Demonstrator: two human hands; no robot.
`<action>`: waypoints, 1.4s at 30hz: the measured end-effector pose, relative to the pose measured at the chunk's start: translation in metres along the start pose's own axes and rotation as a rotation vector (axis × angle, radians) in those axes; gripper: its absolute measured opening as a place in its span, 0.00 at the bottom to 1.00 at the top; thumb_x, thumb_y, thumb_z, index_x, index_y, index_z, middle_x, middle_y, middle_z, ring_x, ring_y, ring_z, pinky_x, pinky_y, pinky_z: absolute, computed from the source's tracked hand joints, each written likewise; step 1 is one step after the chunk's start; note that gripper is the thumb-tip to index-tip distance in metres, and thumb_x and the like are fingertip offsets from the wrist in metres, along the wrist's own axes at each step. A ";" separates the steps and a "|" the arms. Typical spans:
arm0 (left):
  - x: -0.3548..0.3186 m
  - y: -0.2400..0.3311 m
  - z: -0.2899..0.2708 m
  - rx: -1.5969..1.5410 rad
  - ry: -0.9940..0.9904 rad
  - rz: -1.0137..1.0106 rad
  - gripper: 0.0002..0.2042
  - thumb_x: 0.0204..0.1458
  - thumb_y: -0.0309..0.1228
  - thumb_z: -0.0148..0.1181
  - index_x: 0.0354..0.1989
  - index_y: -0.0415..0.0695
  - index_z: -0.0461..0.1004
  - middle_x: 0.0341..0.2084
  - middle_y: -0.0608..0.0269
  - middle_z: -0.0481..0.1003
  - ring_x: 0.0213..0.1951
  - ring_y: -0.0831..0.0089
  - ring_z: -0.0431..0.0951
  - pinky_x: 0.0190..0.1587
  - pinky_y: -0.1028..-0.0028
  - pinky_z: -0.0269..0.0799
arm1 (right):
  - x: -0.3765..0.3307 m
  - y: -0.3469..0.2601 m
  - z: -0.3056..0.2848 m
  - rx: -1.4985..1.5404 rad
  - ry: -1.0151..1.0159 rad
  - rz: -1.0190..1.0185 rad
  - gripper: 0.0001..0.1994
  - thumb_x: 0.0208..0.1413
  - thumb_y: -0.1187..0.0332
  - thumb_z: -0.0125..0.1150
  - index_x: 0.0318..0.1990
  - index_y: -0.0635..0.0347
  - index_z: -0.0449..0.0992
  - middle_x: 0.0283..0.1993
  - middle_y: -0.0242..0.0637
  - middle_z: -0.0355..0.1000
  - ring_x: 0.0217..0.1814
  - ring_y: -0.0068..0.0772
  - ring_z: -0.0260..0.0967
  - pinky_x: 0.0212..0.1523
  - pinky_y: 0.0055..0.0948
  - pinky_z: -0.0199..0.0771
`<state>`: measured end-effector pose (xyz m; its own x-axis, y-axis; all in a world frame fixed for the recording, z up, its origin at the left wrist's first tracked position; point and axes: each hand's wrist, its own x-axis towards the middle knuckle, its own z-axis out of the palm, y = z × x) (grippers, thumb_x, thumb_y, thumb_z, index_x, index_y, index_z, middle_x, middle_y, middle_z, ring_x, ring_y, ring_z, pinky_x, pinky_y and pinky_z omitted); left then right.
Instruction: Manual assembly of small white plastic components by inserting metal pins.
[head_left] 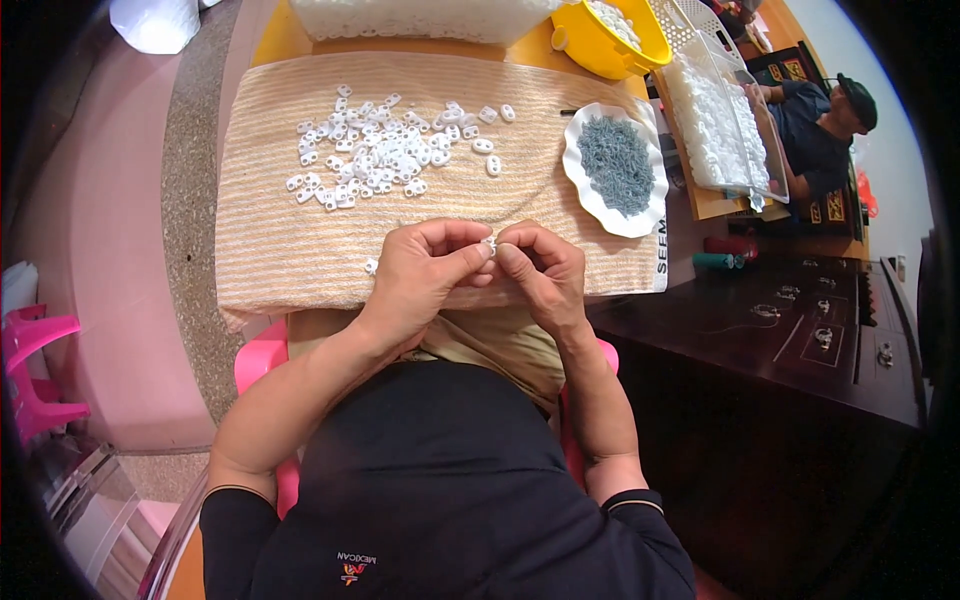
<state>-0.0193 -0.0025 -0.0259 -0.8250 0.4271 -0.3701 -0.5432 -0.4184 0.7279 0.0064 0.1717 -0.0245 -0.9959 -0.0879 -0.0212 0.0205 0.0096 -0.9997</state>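
Note:
Near the front of the striped towel (270, 240), my left hand (425, 270) and my right hand (545, 270) meet, both closed in a pinch. Between their fingertips is a small white plastic piece (490, 243), mostly covered by the fingers. A loose white piece (371, 266) lies just left of my left hand. Beyond the hands spreads a pile of small white oval plastic pieces (390, 155), many showing two holes. To the right, a white scalloped dish (654, 205) holds a heap of thin grey parts (614, 165), too small to name.
A translucent bin (420, 20) and a yellow basket (600, 55) stand along the far edge. At right is a clear bin of white pieces (715, 125), with another person (815, 130) beyond. A dark cabinet (740, 330) stands right; a pink stool (35, 370) is left.

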 end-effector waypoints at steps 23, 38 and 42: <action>-0.003 -0.002 0.004 0.111 -0.010 0.075 0.09 0.54 0.23 0.61 0.42 0.33 0.75 0.30 0.62 0.77 0.31 0.80 0.77 0.37 0.80 0.76 | -0.002 0.000 -0.002 -0.121 -0.035 0.003 0.08 0.62 0.71 0.54 0.34 0.66 0.74 0.31 0.29 0.71 0.33 0.15 0.66 0.36 0.16 0.66; -0.003 -0.006 0.006 0.134 0.004 0.153 0.08 0.55 0.24 0.60 0.41 0.33 0.75 0.30 0.63 0.77 0.31 0.81 0.76 0.37 0.81 0.74 | 0.002 -0.005 0.003 -0.060 -0.011 0.002 0.09 0.62 0.69 0.55 0.34 0.67 0.74 0.28 0.30 0.74 0.31 0.16 0.68 0.35 0.18 0.70; -0.001 -0.006 0.003 0.116 0.007 0.128 0.09 0.55 0.23 0.59 0.42 0.32 0.75 0.31 0.64 0.77 0.31 0.82 0.76 0.36 0.82 0.74 | 0.002 0.000 -0.001 -0.012 -0.002 0.011 0.08 0.61 0.70 0.57 0.36 0.68 0.75 0.30 0.32 0.75 0.32 0.17 0.70 0.36 0.18 0.72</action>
<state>-0.0145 0.0023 -0.0283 -0.8874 0.3708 -0.2737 -0.4123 -0.3732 0.8311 0.0040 0.1730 -0.0249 -0.9954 -0.0902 -0.0323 0.0304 0.0228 -0.9993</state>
